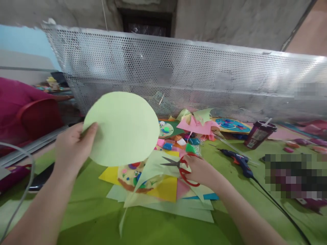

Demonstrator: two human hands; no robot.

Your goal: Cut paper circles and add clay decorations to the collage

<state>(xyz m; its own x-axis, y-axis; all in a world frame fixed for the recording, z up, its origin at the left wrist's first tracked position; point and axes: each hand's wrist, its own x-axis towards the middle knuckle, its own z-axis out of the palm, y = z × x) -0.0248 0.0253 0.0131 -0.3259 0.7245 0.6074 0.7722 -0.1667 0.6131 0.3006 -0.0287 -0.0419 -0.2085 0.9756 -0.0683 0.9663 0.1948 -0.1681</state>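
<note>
Paper circle [124, 129] in left hand [74, 144]

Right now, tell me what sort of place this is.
Probably a craft workspace: red-handled scissors, a round pale green sheet and a glue gun on a green table suggest it.

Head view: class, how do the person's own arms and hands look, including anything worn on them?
The left forearm and right forearm are bare, with no sleeve, watch or bracelet in view. The left hand and right hand are ungloved. Some fingers are hidden, so rings cannot be ruled out.
</note>
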